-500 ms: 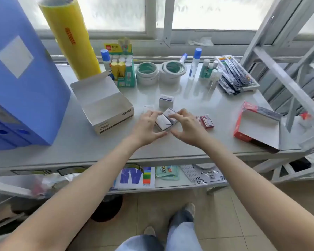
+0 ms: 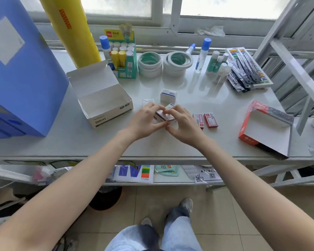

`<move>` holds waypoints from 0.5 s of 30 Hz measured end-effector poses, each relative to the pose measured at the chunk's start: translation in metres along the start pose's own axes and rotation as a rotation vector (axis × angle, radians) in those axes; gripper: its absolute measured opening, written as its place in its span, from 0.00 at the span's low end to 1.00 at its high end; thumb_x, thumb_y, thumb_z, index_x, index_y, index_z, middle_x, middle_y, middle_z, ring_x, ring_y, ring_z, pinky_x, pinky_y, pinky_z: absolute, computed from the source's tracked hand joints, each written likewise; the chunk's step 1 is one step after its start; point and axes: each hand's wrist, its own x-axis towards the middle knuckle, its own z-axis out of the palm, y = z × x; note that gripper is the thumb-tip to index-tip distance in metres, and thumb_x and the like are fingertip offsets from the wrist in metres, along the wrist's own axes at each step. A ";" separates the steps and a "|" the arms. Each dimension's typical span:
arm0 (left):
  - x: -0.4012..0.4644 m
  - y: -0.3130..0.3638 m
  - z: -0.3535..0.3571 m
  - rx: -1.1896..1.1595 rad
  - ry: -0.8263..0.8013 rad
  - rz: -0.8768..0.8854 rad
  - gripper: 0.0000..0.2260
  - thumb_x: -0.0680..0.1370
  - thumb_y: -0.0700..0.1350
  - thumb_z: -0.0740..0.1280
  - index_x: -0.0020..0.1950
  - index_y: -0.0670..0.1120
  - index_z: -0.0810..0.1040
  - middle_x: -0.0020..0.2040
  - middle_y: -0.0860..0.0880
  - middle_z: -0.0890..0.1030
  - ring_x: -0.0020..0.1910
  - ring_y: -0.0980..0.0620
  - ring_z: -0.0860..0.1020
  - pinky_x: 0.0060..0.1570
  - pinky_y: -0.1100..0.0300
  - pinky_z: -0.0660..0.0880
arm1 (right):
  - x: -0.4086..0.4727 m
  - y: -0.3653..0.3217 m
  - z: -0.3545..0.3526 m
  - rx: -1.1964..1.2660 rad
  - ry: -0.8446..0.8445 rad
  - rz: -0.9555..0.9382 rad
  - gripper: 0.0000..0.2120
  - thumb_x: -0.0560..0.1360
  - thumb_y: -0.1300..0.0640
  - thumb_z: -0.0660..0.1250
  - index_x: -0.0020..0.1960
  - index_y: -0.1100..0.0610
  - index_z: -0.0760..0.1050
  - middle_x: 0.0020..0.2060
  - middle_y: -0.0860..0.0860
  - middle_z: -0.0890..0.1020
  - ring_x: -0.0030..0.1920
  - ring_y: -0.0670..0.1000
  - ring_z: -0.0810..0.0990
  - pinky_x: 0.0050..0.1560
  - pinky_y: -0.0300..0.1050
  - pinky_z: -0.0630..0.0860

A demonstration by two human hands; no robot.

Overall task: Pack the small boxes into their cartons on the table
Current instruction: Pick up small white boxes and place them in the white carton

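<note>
My left hand (image 2: 145,122) and my right hand (image 2: 182,124) meet at the table's middle, both pinching a group of small white boxes (image 2: 161,115) that they partly hide. Another small white box (image 2: 168,96) stands upright just behind them, and a further pale one (image 2: 147,102) peeks out by my left fingers. Two small red boxes (image 2: 205,120) lie to the right of my right hand. An open white carton (image 2: 105,98) sits to the left, its lid flap raised. An open red carton (image 2: 266,127) rests tilted at the table's right edge.
A tall blue file box (image 2: 20,73) and a yellow film roll (image 2: 69,28) stand at the left. Glue sticks in a green display box (image 2: 124,55), tape rolls (image 2: 163,63), glue bottles (image 2: 203,53) and a tray of packets (image 2: 246,69) line the back. A metal frame (image 2: 297,51) rises at the right.
Both hands have closed in more tightly around the small white boxes, lifting and gathering them together. Everything else on the table stays where it was.
</note>
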 end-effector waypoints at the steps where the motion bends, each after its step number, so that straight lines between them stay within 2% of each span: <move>1: 0.001 0.000 -0.001 -0.011 0.007 0.007 0.20 0.72 0.53 0.71 0.60 0.46 0.75 0.54 0.45 0.77 0.52 0.49 0.76 0.49 0.62 0.68 | 0.001 0.001 0.001 0.012 0.004 -0.006 0.17 0.72 0.60 0.68 0.60 0.58 0.75 0.54 0.57 0.77 0.55 0.58 0.74 0.54 0.44 0.69; 4: 0.000 0.002 -0.005 -0.114 0.040 -0.033 0.22 0.73 0.54 0.70 0.61 0.44 0.74 0.56 0.43 0.80 0.53 0.48 0.79 0.53 0.57 0.75 | 0.001 -0.002 0.000 0.104 0.030 -0.005 0.16 0.72 0.60 0.68 0.59 0.59 0.75 0.52 0.56 0.78 0.51 0.54 0.76 0.51 0.40 0.69; 7: -0.001 0.006 -0.013 -0.258 0.097 -0.151 0.16 0.78 0.52 0.62 0.61 0.45 0.75 0.51 0.45 0.81 0.47 0.49 0.79 0.48 0.67 0.73 | 0.000 -0.007 -0.002 0.247 0.090 0.078 0.13 0.75 0.59 0.66 0.59 0.58 0.75 0.47 0.53 0.81 0.45 0.49 0.77 0.47 0.37 0.73; 9: -0.002 0.006 -0.018 -0.379 0.104 -0.207 0.16 0.79 0.51 0.55 0.60 0.47 0.75 0.48 0.47 0.80 0.46 0.51 0.78 0.48 0.65 0.73 | 0.000 -0.008 -0.004 0.363 0.114 0.174 0.13 0.77 0.57 0.64 0.61 0.58 0.74 0.44 0.52 0.81 0.42 0.48 0.79 0.43 0.34 0.74; 10: -0.003 0.006 -0.020 -0.443 0.092 -0.218 0.17 0.77 0.50 0.53 0.60 0.47 0.75 0.48 0.47 0.81 0.46 0.55 0.78 0.48 0.64 0.73 | 0.001 -0.008 -0.005 0.420 0.111 0.208 0.14 0.77 0.58 0.63 0.62 0.58 0.72 0.44 0.53 0.82 0.42 0.48 0.79 0.43 0.35 0.74; 12: -0.005 0.005 -0.022 -0.511 0.065 -0.208 0.19 0.74 0.47 0.51 0.61 0.47 0.75 0.48 0.48 0.81 0.42 0.66 0.77 0.43 0.72 0.71 | 0.001 -0.008 -0.008 0.546 0.095 0.245 0.16 0.78 0.59 0.62 0.65 0.58 0.69 0.45 0.57 0.83 0.42 0.50 0.79 0.44 0.38 0.75; 13: -0.005 0.005 -0.022 -0.524 0.055 -0.200 0.20 0.73 0.46 0.52 0.61 0.47 0.75 0.48 0.50 0.81 0.39 0.70 0.76 0.41 0.75 0.69 | 0.001 -0.008 -0.010 0.607 0.092 0.257 0.16 0.78 0.60 0.62 0.65 0.58 0.68 0.44 0.59 0.83 0.41 0.50 0.79 0.46 0.40 0.75; 15: -0.006 0.006 -0.023 -0.538 0.036 -0.188 0.21 0.72 0.44 0.53 0.60 0.47 0.75 0.47 0.51 0.80 0.38 0.71 0.76 0.39 0.77 0.68 | 0.001 -0.011 -0.012 0.683 0.098 0.270 0.15 0.79 0.61 0.61 0.65 0.58 0.68 0.44 0.59 0.83 0.39 0.50 0.80 0.45 0.36 0.77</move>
